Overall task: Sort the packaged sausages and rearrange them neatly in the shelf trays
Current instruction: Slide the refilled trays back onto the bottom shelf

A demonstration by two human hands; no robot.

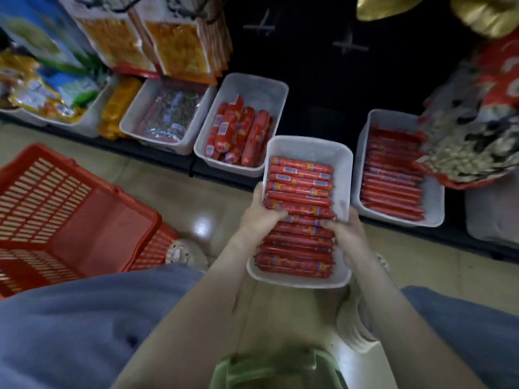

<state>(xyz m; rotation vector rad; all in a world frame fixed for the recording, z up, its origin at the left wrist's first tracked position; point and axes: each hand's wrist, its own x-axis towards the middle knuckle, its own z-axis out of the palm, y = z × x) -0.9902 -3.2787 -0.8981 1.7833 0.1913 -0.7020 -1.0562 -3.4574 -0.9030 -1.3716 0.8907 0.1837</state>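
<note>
Head view: beige floor, dark shelf

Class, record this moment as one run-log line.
step: tidying | left hand: grips tray rim | right hand: grips tray rim | sausages: rows in tray

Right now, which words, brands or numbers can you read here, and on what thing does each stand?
No text can be read.
Thin sausages in the held tray: yellow and pale labels, blurred.
Thick sausages in the shelf tray: pale labels, too small.
Hanging orange packets: print blurred.
</note>
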